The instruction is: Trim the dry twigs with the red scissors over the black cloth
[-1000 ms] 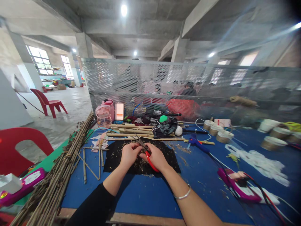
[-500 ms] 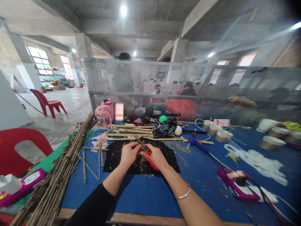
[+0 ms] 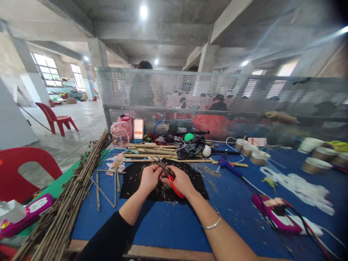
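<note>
Over a black cloth strewn with pale shavings, my two hands meet close together. My right hand is closed on a pair of red-handled scissors, whose dark blades point up and to the left, slightly apart. Just left of the blades, my left hand is closed in a pinch, thumb against fingers. Whatever lies between those fingers is too small to make out. A silver bangle circles my right wrist.
Long dry twigs lie bundled along the left table edge. Behind the cloth are bamboo sticks. To the right are a blue glue gun, a purple power strip and paper cups. A perforated metal screen stands at the back.
Almost nothing differs. Both hands stay in the same place over the cloth, with the scissors still in my right hand; the whole view has shifted very slightly.
</note>
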Tool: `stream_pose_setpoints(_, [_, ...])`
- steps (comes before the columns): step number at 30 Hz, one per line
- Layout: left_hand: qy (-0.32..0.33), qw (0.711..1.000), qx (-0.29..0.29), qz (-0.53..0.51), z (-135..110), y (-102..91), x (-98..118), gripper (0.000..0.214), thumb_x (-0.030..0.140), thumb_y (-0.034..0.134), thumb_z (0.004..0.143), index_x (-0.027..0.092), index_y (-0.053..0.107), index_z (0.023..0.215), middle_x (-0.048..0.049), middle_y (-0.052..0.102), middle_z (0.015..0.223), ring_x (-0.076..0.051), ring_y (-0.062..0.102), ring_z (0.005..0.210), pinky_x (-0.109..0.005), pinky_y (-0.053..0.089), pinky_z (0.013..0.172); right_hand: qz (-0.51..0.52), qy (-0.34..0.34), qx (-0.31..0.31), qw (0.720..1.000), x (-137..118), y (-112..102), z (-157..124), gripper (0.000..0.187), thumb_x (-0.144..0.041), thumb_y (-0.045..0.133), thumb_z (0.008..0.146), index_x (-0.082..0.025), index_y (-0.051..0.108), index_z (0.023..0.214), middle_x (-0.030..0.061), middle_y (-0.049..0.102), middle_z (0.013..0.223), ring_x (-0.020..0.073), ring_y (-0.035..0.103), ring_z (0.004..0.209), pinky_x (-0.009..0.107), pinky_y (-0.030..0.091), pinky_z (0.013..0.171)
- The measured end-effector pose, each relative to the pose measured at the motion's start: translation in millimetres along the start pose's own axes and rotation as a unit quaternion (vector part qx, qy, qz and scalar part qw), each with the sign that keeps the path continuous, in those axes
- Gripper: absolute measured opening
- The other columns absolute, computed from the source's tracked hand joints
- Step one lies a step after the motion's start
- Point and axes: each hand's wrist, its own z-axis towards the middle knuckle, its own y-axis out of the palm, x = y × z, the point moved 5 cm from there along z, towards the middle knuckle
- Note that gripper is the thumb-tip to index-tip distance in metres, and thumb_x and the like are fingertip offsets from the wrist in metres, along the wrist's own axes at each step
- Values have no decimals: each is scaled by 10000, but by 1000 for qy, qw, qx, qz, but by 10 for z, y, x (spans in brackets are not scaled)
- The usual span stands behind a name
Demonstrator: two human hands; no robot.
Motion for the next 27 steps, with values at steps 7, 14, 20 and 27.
stream_pose_setpoints(7, [-10, 1000, 3, -16, 2, 9, -63, 268, 325, 571, 706, 116, 679, 834, -39, 650, 655, -101, 524, 508, -182, 391, 450, 22, 5, 8, 1000, -45, -68, -3, 309, -380, 592, 722, -242, 586, 997, 26, 664, 881, 172, 603, 766, 243, 420, 649])
stream_pose_setpoints(14, [-22, 999, 16, -44, 15, 14, -91, 257, 340, 604, 683, 120, 667, 801, -24, 630, 601, -83, 501, 464, -181, 373, 437, 54, 2, -1, 999, 6, -27, 0, 271, -401, 563, 743, -219, 595, 941, 8, 662, 767, 139, 585, 643, 215, 405, 584])
stream_pose_setpoints(20, [-20, 997, 1, -71, 31, 21, -102, 232, 322, 587, 693, 126, 665, 790, -23, 636, 617, -104, 548, 520, -189, 395, 471, 13, 1, -5, 1000, 4, -10, 1, 419, -407, 652, 666, -241, 551, 1038, 33, 641, 955, 174, 599, 830, 255, 426, 707])
stream_pose_setpoints(27, [-15, 998, 0, -60, 10, 23, -66, 237, 326, 593, 684, 114, 665, 763, -25, 631, 608, -102, 537, 511, -184, 388, 456, 26, -12, -3, 1000, -20, -38, 2, 328, -392, 618, 709, -246, 575, 1000, 27, 648, 917, 180, 598, 841, 261, 423, 716])
